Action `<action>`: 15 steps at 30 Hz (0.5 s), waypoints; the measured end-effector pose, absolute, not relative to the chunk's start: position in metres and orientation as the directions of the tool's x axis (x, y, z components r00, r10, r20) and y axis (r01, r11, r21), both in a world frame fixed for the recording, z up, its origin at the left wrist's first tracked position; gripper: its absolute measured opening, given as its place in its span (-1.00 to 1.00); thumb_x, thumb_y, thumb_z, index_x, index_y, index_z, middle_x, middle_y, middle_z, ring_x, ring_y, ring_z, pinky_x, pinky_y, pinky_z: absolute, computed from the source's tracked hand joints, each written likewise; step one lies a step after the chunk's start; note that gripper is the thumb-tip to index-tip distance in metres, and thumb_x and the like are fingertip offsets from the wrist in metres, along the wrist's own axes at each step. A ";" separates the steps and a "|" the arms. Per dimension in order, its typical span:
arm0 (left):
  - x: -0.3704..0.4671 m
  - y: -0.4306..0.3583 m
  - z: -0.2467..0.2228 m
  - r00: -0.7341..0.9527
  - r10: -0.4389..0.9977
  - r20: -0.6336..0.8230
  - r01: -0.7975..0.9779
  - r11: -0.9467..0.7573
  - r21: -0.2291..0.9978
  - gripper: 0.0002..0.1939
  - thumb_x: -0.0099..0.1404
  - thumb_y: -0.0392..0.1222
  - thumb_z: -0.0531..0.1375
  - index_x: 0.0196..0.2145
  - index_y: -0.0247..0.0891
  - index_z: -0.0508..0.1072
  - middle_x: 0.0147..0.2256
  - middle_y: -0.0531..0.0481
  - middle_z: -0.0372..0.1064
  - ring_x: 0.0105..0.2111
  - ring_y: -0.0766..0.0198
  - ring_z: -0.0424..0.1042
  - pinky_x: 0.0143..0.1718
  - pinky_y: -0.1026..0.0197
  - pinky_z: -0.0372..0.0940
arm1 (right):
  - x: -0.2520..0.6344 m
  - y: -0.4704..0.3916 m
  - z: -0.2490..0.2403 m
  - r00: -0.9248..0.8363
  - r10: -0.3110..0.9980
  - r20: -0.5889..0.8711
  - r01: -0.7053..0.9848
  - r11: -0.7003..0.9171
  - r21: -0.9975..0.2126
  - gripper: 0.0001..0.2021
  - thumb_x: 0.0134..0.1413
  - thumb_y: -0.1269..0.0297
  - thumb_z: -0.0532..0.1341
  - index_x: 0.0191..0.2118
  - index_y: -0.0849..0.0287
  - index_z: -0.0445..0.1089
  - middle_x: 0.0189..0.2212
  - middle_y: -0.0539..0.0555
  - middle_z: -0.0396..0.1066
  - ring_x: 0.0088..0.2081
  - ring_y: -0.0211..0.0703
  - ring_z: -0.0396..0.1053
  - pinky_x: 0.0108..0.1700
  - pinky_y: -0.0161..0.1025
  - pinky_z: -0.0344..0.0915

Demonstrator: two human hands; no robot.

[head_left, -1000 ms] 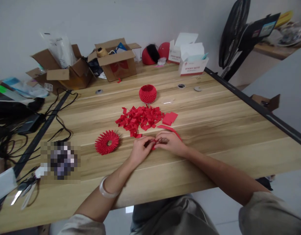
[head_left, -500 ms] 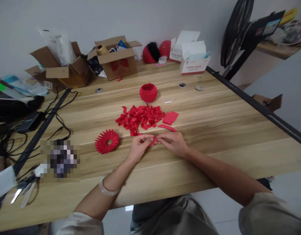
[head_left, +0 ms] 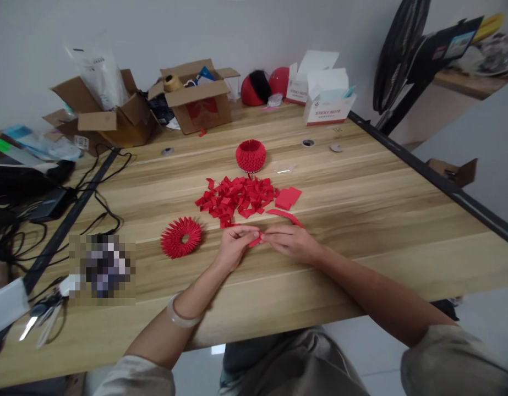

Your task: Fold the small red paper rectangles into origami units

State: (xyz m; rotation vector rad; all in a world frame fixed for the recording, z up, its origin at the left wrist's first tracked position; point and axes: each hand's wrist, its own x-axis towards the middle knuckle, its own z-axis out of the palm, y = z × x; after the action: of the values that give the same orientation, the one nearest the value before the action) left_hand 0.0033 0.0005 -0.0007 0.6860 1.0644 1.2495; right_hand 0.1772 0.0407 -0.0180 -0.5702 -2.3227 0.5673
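Note:
A small piece of red paper (head_left: 255,240) is pinched between the fingertips of my left hand (head_left: 234,246) and my right hand (head_left: 293,242), which almost meet. Just beyond them lies a loose heap of folded red paper pieces (head_left: 237,197). Flat red sheets (head_left: 287,198) rest to its right, and a narrow red strip (head_left: 284,214) lies above my right hand. A spiky red paper ring (head_left: 181,238) is left of my left hand. Behind the heap stands a round red paper bowl (head_left: 251,156).
Two open cardboard boxes (head_left: 202,107) (head_left: 117,124) and white sticky-note boxes (head_left: 328,110) line the table's back. Black cables (head_left: 99,192) and scissors (head_left: 49,319) lie at the left. A black fan (head_left: 402,55) stands at the right.
My right hand's fingers have shifted slightly and lie flatter around the red paper. The small piece has tilted a little. The narrow strip's right end has turned toward my right hand.

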 end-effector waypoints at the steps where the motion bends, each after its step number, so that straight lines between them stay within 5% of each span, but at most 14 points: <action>1: 0.003 0.000 -0.001 -0.035 0.967 -0.252 -0.397 0.218 0.891 -0.78 -0.21 -0.26 0.40 -0.52 -0.35 0.54 -0.58 -0.04 0.49 -0.59 0.33 0.44 -0.47 0.27 0.36 | 0.177 0.041 -0.019 -0.677 0.527 0.514 0.247 0.820 -0.516 -0.77 0.16 0.33 0.06 -0.20 0.11 0.47 -0.22 0.10 0.48 -0.21 -0.16 0.46 -0.11 -0.17 0.43; 6: 0.002 0.000 -0.005 -0.065 0.976 -0.206 -0.313 0.176 0.933 -0.78 -0.18 -0.24 0.39 -0.50 -0.36 0.54 -0.62 -0.01 0.46 -0.60 0.36 0.41 -0.48 0.31 0.32 | 0.177 0.042 -0.020 -0.658 0.447 0.606 0.199 0.879 -0.433 -0.80 0.13 0.38 0.08 -0.26 0.16 0.47 -0.27 0.11 0.49 -0.26 -0.22 0.47 -0.17 -0.28 0.44; 9: 0.000 0.000 -0.005 -0.104 0.984 -0.143 -0.208 0.119 0.971 -0.81 -0.14 -0.26 0.36 -0.48 -0.34 0.53 -0.61 0.01 0.46 -0.60 0.39 0.39 -0.50 0.34 0.28 | 0.176 0.041 -0.013 -0.632 0.504 0.588 0.143 0.822 -0.551 -0.79 0.06 0.44 0.10 -0.28 0.15 0.47 -0.29 0.09 0.49 -0.26 -0.23 0.46 -0.19 -0.29 0.42; 13: 0.000 -0.003 -0.003 -0.143 0.990 -0.015 -0.057 0.007 0.998 -0.86 -0.10 -0.29 0.33 -0.48 -0.34 0.52 -0.59 0.00 0.47 -0.60 0.40 0.38 -0.52 0.36 0.27 | 0.171 0.038 -0.007 -0.585 0.743 0.325 0.022 0.415 -0.910 -0.81 0.04 0.37 0.12 -0.23 0.22 0.44 -0.35 0.09 0.49 -0.32 -0.22 0.46 -0.27 -0.28 0.41; 15: 0.001 -0.005 -0.002 -0.141 0.989 0.047 0.012 -0.046 0.999 -0.87 -0.07 -0.28 0.31 -0.47 -0.34 0.52 -0.57 -0.02 0.47 -0.58 0.38 0.39 -0.51 0.35 0.28 | 0.168 0.037 -0.008 -0.567 0.807 0.165 -0.021 0.186 -0.982 -0.81 0.02 0.28 0.17 -0.27 0.25 0.42 -0.43 0.09 0.49 -0.37 -0.22 0.46 -0.31 -0.29 0.40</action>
State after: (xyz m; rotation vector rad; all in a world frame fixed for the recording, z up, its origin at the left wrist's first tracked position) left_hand 0.0011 -0.0047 -0.0019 1.1796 1.2978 1.3443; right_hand 0.1676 0.0369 -0.0082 -0.7454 -1.7455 1.4626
